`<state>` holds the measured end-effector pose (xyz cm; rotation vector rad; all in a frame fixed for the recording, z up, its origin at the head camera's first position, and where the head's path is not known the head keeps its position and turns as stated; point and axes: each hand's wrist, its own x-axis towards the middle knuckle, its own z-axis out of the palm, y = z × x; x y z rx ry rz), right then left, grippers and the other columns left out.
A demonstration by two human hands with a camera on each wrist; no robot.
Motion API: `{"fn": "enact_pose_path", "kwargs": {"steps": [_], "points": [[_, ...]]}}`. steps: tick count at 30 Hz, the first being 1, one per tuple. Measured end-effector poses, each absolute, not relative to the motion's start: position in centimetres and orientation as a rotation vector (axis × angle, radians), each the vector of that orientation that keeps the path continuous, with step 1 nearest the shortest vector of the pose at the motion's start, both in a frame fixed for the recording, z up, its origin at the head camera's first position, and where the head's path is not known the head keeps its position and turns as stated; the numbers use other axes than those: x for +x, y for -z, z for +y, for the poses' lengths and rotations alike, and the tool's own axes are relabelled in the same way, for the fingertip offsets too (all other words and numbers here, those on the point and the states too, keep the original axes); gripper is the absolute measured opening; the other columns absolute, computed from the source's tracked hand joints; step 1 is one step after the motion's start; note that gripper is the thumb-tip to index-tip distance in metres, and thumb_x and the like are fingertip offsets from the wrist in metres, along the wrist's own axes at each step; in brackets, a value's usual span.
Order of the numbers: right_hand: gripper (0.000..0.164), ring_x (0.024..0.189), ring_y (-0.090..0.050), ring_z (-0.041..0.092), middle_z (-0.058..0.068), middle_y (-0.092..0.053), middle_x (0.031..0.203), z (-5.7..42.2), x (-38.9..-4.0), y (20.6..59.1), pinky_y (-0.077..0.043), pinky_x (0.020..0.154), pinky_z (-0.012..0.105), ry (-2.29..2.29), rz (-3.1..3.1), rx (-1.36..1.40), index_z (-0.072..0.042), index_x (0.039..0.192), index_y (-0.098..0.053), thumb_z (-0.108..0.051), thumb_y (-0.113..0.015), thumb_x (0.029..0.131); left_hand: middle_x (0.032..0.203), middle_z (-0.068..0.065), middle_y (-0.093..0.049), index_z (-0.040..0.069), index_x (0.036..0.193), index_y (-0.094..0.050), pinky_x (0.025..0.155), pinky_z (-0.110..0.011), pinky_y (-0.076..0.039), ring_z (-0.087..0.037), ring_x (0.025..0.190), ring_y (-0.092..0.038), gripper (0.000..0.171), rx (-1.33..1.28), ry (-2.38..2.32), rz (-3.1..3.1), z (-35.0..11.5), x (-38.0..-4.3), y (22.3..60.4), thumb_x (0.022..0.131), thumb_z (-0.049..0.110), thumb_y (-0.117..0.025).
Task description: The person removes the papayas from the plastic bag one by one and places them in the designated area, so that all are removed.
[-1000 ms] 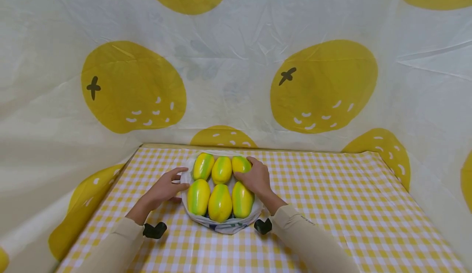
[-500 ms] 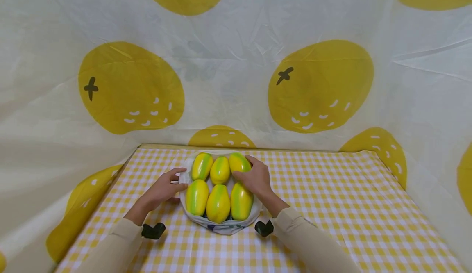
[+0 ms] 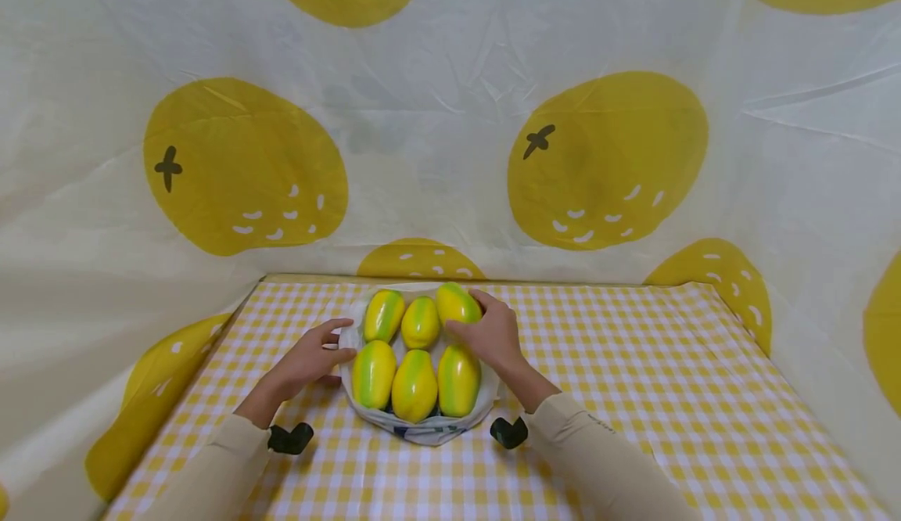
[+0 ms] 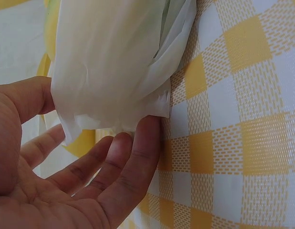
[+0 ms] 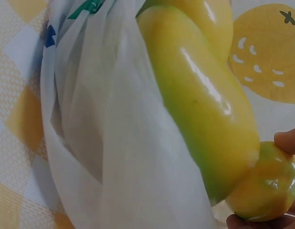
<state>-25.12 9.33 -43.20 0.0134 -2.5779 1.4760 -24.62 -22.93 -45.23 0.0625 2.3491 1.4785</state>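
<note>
Several glossy yellow mangoes (image 3: 415,386) with green streaks lie in two rows in a white plastic bag (image 3: 366,415), whose rim is rolled down around them. My right hand (image 3: 494,335) grips the back right mango (image 3: 457,304), thumb on the near side and fingers beyond. That mango (image 5: 264,191) sits between thumb and fingers in the right wrist view, next to a larger-looking mango (image 5: 200,95). At the bag's left side, my left hand (image 3: 313,359) has its fingers spread. The left wrist view shows its fingertips (image 4: 150,126) right at the bag's lower edge (image 4: 114,105).
A yellow-and-white checked cloth (image 3: 619,396) covers the table. Behind it and at the sides hangs a pale curtain (image 3: 436,138) printed with large yellow fruit. A dark green piece (image 3: 291,438) shows at the left cuff, another dark piece (image 3: 509,432) at the right.
The back right mango has risen a little in my right hand and shows more of its surface. My left hand stays beside the bag. The whole view has shifted slightly.
</note>
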Motion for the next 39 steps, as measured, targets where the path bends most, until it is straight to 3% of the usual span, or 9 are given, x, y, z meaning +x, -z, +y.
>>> {"fn": "enact_pose_path", "kwargs": {"steps": [23, 39], "points": [[0.060, 0.095, -0.071, 0.028, 0.009, -0.077, 0.118, 11.0, -25.2, 42.6, -0.061, 0.083, 0.043, -1.454, -2.544, 0.006, -0.018, 0.135, -0.070, -0.029, -0.090, 0.080, 0.154, -0.033, -0.041, 0.011, 0.162, -0.033, 0.082, -0.042, -0.065, -0.033, 0.118, -0.065, 0.070, 0.052, -1.468, 2.356, -22.9, -24.6, 45.2, 0.103, 0.024, -0.067], [0.061, 0.100, -0.070, 0.031, 0.012, -0.075, 0.124, 12.5, -25.2, 42.7, -0.059, 0.086, 0.046, -1.423, -2.550, -0.018, -0.016, 0.137, -0.068, -0.030, -0.088, 0.081, 0.155, -0.032, -0.041, 0.013, 0.162, -0.034, 0.084, -0.041, -0.065, -0.036, 0.123, -0.062, 0.070, 0.036, -1.457, 2.362, -22.8, -24.7, 45.4, 0.102, 0.024, -0.067]]}}
